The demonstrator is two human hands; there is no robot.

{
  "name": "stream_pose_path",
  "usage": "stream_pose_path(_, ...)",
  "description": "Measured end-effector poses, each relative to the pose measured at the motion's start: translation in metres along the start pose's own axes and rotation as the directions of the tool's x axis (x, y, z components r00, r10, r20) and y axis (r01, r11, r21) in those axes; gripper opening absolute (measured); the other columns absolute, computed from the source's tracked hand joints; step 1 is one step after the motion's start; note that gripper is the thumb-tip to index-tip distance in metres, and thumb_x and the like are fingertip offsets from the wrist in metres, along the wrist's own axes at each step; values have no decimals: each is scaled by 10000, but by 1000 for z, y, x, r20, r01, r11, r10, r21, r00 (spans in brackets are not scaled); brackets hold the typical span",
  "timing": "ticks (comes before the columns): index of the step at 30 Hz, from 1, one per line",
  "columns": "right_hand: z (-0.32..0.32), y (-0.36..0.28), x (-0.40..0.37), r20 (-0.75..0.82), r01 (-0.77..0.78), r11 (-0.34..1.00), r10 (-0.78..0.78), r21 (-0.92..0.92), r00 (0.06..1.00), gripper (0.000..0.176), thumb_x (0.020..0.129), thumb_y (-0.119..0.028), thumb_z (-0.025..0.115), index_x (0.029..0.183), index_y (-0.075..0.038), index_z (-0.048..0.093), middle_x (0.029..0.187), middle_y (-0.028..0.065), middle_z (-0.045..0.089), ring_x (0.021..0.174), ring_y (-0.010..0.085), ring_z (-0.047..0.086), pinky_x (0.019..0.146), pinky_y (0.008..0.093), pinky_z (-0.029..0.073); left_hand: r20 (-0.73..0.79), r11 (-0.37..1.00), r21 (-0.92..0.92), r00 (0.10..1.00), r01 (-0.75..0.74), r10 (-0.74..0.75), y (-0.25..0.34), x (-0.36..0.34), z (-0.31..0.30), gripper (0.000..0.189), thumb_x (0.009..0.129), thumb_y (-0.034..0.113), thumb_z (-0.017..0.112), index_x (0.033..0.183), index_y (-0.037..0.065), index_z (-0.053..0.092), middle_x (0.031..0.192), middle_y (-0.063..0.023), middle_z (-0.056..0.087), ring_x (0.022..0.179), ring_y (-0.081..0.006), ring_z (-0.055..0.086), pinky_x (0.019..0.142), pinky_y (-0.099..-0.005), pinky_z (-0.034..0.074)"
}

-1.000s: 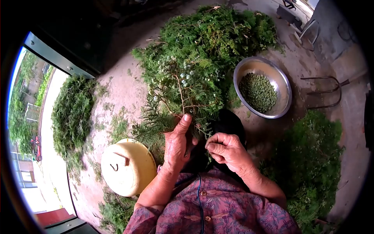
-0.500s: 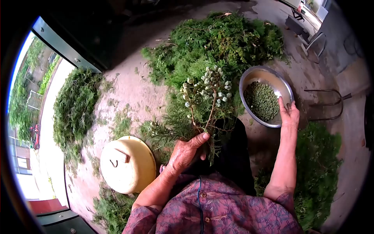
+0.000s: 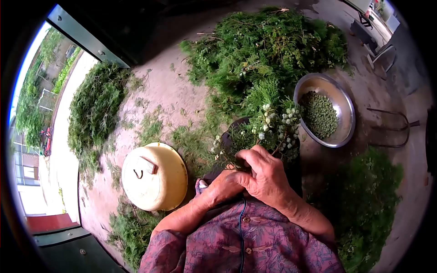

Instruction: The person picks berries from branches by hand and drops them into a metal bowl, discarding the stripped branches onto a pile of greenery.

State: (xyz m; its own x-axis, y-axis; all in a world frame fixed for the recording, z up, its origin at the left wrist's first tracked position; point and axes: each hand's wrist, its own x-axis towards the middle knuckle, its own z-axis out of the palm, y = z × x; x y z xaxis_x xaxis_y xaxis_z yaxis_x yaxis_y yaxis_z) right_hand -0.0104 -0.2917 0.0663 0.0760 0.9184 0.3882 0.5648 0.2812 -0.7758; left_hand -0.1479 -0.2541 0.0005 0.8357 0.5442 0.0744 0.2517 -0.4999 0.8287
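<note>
My left hand (image 3: 223, 186) grips the stem of a green conifer sprig (image 3: 268, 129) that carries several pale round berries. My right hand (image 3: 264, 170) lies over the left one, its fingers closed on the same sprig close to my lap. A metal bowl (image 3: 347, 111) holding several picked green berries stands on the ground to the right, apart from both hands. A large heap of cut green branches (image 3: 264, 50) lies just beyond the sprig.
An upturned cream basin (image 3: 154, 177) with a hook sits at my left. More cut greenery lies in piles at the left (image 3: 95, 104), at the right (image 3: 364, 195) and near my left elbow. A bent metal rod (image 3: 391, 127) lies past the bowl. The ground is bare concrete.
My right hand has come back from the metal bowl to the sprig. The left hand has lowered the sprig toward my lap and tilted it to the right.
</note>
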Motion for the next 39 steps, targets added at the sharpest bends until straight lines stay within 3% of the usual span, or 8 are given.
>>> stream_pose_path(1,3,-3,0,-1,-16,998,16,-67,1000,265,749,-218,718,811,1,583,697,110,547,587,249,550,546,311,447,-69,988,83,989,-127,133,-5,0,6,106,784,88,562,864,21,582,719,-140,598,729,-291,605,620,-374,471)
stream_pose_path(4,11,7,-3,-69,-70,989,80,128,994,242,750,-133,701,699,6,509,635,128,472,565,317,509,489,365,408,105,980,-21,976,196,-193,13,10,-9,134,769,97,584,866,5,594,777,-173,604,782,-294,607,659,-377,469)
stream_pose_path(10,4,15,-15,200,-464,721,426,514,883,219,813,-133,679,720,39,579,626,10,540,507,59,513,458,220,411,83,787,-400,874,470,-479,38,-4,-46,381,770,173,702,1070,-12,558,853,-85,650,767,-137,599,677,-296,486)
stream_pose_path(17,12,21,-18,315,-523,681,418,512,852,144,819,-90,649,885,33,616,714,24,583,608,72,544,526,245,447,-150,706,-649,862,283,-484,37,-1,-50,242,795,61,620,1029,0,598,936,-35,600,882,-113,543,809,-264,421)
stream_pose_path(23,4,24,-15,276,-376,845,284,381,918,160,794,-79,655,910,22,614,798,107,626,684,223,601,614,325,486,-239,745,-644,878,177,-415,27,7,-36,145,807,29,616,946,-4,642,942,-36,576,902,-141,529,816,-274,420)
stream_pose_path(26,-10,34,-16,187,-94,976,57,196,981,208,812,-157,661,885,32,608,719,51,596,566,88,556,498,226,443,-230,711,-682,873,172,-431,32,7,-36,175,817,32,611,990,6,616,897,-34,569,851,-135,520,783,-263,421)
stream_pose_path(28,-29,29,-16,219,-449,815,393,367,893,168,817,-120,649,897,24,617,709,28,569,547,76,538,501,204,430,-239,726,-659,861,195,-448,31,4,-35,165,826,40,608,988,10,608,871,-9,567,813,-106,507,751,-241,417)
stream_pose_path(39,-30,15,-6,25,-62,972,58,225,998,271,702,-33,717,963,-55,649,850,64,568,725,170,566,637,267,466,-150,863,-452,935,225,-322,34,-2,-39,134,835,120,623,929,33,582,775,-56,511,750,-164,476,695,-291,388)
